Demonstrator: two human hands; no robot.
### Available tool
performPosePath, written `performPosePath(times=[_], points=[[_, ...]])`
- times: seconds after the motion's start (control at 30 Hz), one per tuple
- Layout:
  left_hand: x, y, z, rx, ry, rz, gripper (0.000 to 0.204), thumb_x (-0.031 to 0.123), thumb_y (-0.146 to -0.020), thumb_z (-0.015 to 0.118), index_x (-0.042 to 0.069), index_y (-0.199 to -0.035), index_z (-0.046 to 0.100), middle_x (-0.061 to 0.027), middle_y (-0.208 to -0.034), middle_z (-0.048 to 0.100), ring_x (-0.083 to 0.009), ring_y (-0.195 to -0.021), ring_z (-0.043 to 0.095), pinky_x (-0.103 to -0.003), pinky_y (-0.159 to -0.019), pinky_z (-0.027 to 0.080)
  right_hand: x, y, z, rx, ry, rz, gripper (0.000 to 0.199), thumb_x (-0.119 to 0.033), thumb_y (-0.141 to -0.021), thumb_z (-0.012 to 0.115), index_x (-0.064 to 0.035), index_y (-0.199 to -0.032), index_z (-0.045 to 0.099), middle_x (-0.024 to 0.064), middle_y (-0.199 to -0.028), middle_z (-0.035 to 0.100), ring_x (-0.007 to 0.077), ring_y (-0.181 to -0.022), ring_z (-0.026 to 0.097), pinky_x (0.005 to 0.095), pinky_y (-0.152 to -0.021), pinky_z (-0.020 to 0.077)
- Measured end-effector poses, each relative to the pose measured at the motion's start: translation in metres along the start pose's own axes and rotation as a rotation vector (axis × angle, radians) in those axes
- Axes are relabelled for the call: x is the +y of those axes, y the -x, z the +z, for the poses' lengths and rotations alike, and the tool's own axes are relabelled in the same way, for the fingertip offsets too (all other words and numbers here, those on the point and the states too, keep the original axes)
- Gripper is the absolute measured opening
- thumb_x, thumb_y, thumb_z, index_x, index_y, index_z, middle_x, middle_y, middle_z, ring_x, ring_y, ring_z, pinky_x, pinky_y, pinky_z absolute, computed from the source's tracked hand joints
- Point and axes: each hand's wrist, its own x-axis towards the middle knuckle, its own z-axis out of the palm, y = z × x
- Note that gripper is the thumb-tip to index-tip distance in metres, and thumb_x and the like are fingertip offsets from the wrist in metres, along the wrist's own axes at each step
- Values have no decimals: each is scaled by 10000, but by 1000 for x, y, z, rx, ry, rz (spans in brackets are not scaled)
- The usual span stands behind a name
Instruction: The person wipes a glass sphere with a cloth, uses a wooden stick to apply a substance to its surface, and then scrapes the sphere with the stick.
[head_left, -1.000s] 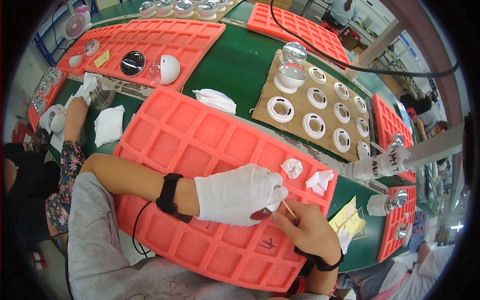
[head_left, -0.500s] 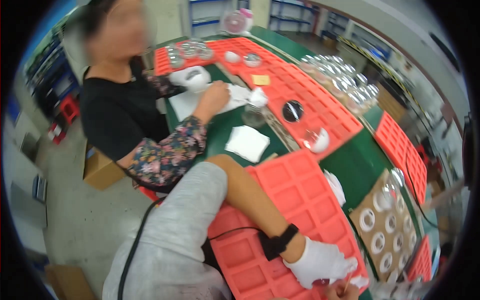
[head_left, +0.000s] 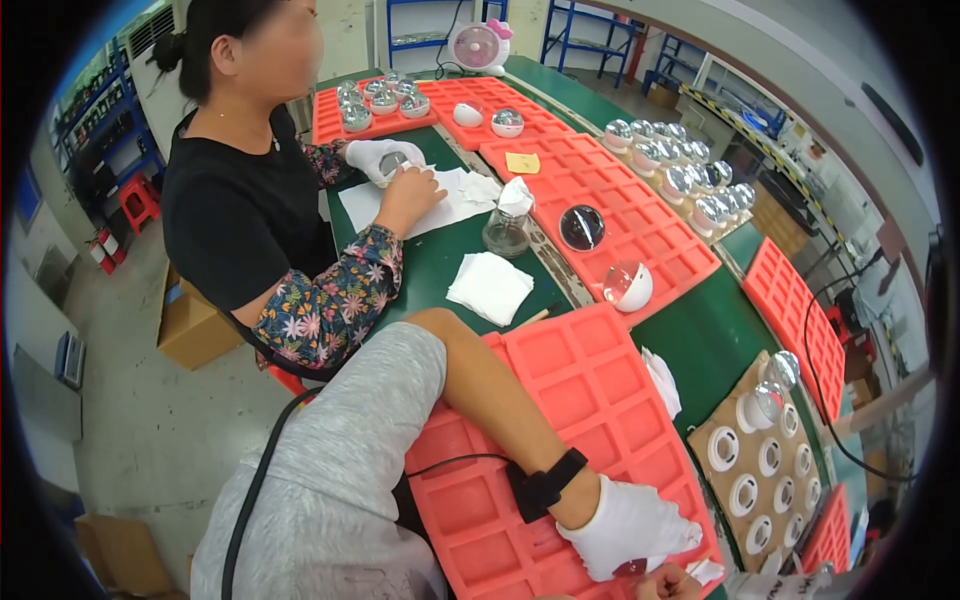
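Right hand (head_left: pixel 668 582) cut off by bottom edge; held item hidden.

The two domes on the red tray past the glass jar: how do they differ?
The dark dome is near-black and glossy; the clear dome is see-through with a white half. The dark dome lies farther along the red tray; the clear dome sits near its closer edge. Both are round, similar in size, and rest in tray pockets.

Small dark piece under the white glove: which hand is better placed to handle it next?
Probably the left. The gloved left hand rests on the small dark piece over the red tray; the bare right hand barely shows at the lower edge beside it.
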Motion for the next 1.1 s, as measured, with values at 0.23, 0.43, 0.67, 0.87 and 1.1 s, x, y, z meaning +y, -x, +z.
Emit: performPosePath(times=[0.23, 0.43, 0.67, 0.87, 1.1], points=[[-10, -15, 14, 140, 80, 188, 443, 233, -631, 803, -8, -956, 623, -223, -1008, 625, -406, -864, 652, -478, -693, 535, -33, 2, -5, -11, -202, 110, 275, -91, -840, 747, -75, -667, 534, -23, -559, 417, 137, -552, 362, 329, -544, 290], [-23, -25, 18, 161, 285, 459, 323, 146, -577, 759, 15, -842, 627, -171, -862, 648, -405, -810, 620, -473, -707, 500, -24, -2, -2, -26, -28, 48, 141, -69, -815, 662, -6, -727, 572, 129, -563, 475, 198, -496, 491, 359, -488, 365], [-34, -23, 27, 111, 177, 320, 317, 165, -610, 774, 41, -856, 616, -124, -914, 636, -351, -894, 607, -451, -756, 497, -15, -8, 7, -3, -310, 172, 184, 19, -750, 656, -30, -660, 504, -18, -592, 346, 60, -536, 288, 273, -502, 231], [-27, -31, 23, 41, 200, 248, 368, 140, -626, 778, 26, -943, 631, -131, -956, 645, -358, -920, 608, -452, -803, 499, 5, -4, -4, -95, -391, 41, 109, 61, -749, 667, 15, -754, 569, 72, -672, 536, 152, -541, 474, 274, -499, 363], [-24, -28, 22, 50, 245, 186, 467, 130, -626, 800, 40, -1049, 625, -160, -1045, 628, -382, -951, 597, -457, -820, 497, 13, -4, 0, -72, -492, 9, 104, 42, -704, 664, -8, -683, 574, 1, -596, 396, 88, -504, 306, 283, -498, 232]])
